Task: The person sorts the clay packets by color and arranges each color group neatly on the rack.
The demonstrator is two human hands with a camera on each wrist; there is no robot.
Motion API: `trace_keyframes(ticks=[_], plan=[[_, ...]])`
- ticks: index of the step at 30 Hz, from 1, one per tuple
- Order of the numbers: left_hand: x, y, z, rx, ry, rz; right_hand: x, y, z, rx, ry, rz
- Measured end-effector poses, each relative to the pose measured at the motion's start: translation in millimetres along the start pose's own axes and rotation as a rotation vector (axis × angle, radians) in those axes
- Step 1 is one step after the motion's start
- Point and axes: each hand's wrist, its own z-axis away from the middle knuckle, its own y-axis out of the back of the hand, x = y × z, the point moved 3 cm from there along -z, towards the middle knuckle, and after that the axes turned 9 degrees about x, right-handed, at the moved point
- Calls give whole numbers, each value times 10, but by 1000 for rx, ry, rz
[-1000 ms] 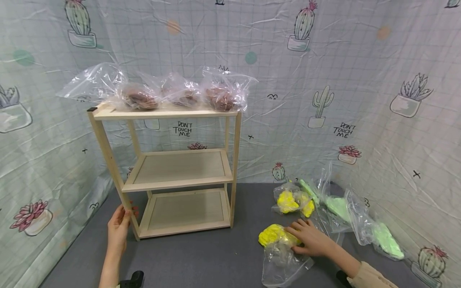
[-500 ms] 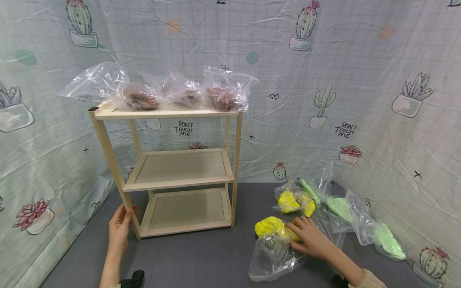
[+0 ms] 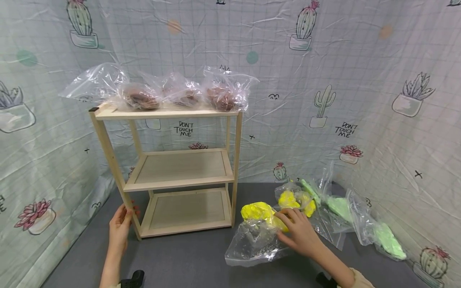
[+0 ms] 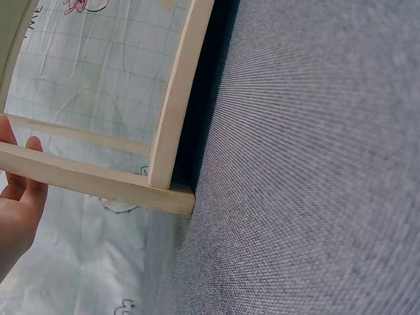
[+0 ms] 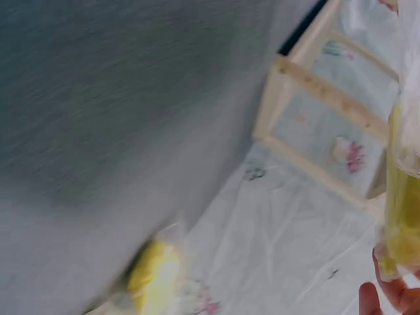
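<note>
Clear plastic bag w/ bright-yellow lump [image 3: 257, 230] in R hand [image 3: 301, 235]

Bag's nr side, R of pale wooden 3-tier shelf [image 3: 180, 185]; R fingers clamped on bag. L hand's [image 3: 120, 225] fingers clamped round shelf's nr-left post [image 3: 112, 160]. Clear bags w/ brown lumps [image 3: 221, 99] up top.

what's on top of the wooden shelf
Three clear plastic bags holding brown lumps lie atop the shelf. Creases and glare obscure the lumps' exact shapes; anything directly behind the bags is covered.

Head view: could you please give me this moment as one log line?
left hand: grips rack post; right hand: holds yellow bag; top shelf: three brown-filled bags; table: green bags
</note>
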Motion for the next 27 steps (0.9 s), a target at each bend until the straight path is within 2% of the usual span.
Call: trace_keyframes(ticks=[7,13,21,26,27], plan=[[0,-1,12,19,7,-16,-204,-3,-252,95,-64,-7],[-6,-3,9,10,4,-17,-397,-23,-492,199,-71,-9],[-23,3,6,22,3,-30,-656,-118,-905,304,-80,8],[-25,6,7,-9,-53,-38,-783,-238,-1129,367,-115,27],[-32,11,5,-19,-70,-11,-805,-267,-1172,372,-125,32]])
